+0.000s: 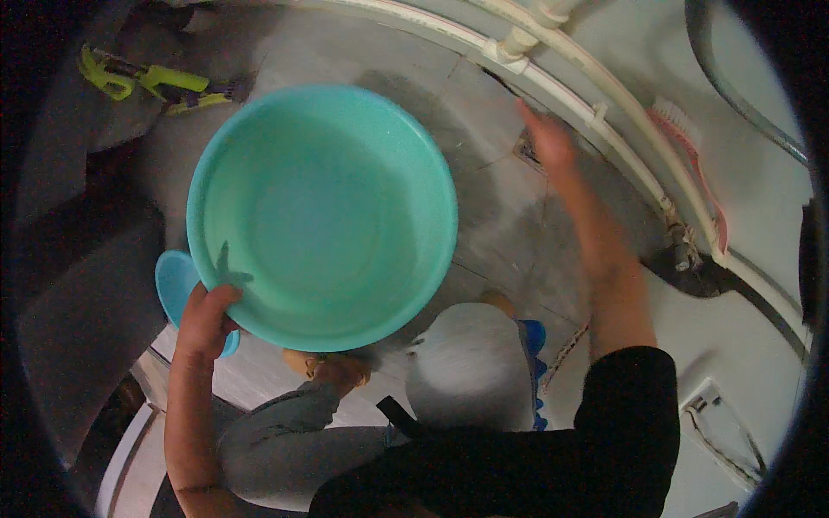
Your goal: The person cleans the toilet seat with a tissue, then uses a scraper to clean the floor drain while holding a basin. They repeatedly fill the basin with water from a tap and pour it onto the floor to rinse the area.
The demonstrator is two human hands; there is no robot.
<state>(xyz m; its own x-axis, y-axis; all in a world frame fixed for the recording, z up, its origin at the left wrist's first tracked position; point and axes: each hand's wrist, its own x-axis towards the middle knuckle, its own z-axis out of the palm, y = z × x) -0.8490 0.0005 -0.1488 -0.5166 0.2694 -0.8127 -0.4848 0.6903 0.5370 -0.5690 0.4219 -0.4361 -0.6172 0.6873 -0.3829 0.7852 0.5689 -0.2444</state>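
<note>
A large round green plastic basin [324,213] fills the middle of the view, its open side facing up at me. My left hand [207,320] grips its lower-left rim, thumb over the inside. A blue plastic dipper or small bowl [173,281] shows partly behind that rim and hand. Away from the basin, on the right, my right hand [550,142] reaches out over the floor beside a square floor drain [528,152]. It is blurred by motion, with at least one finger stretched out and nothing visible in it.
White pipes [570,97] run along the wall at right, with a pink-handled brush [680,133] behind them. A yellow-green and dark tool [162,81] lies at upper left. Grey tiles [511,239] cover the floor. A rounded pale object [466,362] is by my legs.
</note>
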